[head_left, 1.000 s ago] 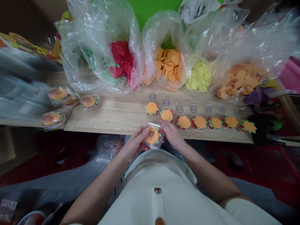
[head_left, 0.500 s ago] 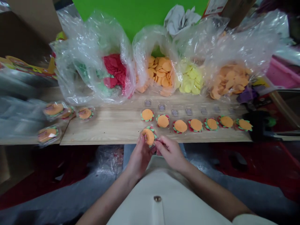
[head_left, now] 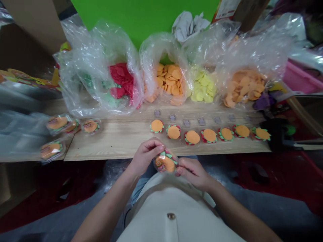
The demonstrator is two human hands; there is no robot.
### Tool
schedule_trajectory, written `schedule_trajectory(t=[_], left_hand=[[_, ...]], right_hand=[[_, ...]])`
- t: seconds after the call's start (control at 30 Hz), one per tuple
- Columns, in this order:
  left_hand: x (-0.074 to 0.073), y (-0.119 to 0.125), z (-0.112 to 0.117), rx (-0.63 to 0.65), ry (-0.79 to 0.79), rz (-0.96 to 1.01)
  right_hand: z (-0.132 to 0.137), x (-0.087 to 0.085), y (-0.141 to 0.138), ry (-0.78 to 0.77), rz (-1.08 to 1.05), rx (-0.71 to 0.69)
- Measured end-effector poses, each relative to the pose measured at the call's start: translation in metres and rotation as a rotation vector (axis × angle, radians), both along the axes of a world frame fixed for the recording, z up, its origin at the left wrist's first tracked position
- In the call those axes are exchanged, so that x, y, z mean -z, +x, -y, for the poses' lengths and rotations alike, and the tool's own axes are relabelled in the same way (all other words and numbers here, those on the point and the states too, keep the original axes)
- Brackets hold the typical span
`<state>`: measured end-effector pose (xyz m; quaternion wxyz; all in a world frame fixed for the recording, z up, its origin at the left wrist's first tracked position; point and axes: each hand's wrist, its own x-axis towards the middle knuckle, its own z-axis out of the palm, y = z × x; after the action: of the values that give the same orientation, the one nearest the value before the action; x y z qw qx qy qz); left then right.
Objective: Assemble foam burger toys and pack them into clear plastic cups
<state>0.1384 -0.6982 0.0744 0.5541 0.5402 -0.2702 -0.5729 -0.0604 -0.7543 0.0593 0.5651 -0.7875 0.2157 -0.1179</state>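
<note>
Left hand gripping clear plastic case from upper side; right-hand fingers pinching same case at its right edge. Orange toy burger sitting inside case, held just off front edge of wooden bench. Seven cased burgers lying in row along bench, nearest case just beyond hands. Clear plastic bags standing behind row, holding red, orange and yellow discs.

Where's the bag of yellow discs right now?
Head view: the clear plastic bag of yellow discs sits between the orange discs and paler orange discs.
</note>
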Motion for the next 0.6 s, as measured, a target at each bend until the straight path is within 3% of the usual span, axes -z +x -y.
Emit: schedule_trajectory(t=[0.13,0.23,0.33,0.4,0.43,0.53,0.6], left_hand=[[0.004,-0.010,0.008,0.043,0.035,-0.097],[0.008,-0.027,0.016,0.046,0.020,-0.375],[0.004,-0.055,0.023,-0.025,0.030,-0.525],[-0.001,-0.069,0.027,-0.104,0.086,-0.481],[-0.002,-0.074,0.030,-0.145,0.133,-0.449],[0.001,-0.072,0.042,-0.250,0.321,-0.345],[0.010,-0.067,0.056,-0.267,0.328,-0.306]], right_hand=[[0.004,0.008,-0.006,0.273,0.096,0.162],[0.004,0.018,0.000,0.542,0.231,0.359],[0.008,0.023,-0.001,0.616,0.299,0.462],[0.022,0.024,-0.020,0.472,0.201,0.535],[0.034,0.023,-0.039,0.335,0.114,0.645],[0.089,0.013,-0.130,-0.112,-0.128,1.197],[0.127,0.002,-0.206,-0.247,-0.188,1.484]])
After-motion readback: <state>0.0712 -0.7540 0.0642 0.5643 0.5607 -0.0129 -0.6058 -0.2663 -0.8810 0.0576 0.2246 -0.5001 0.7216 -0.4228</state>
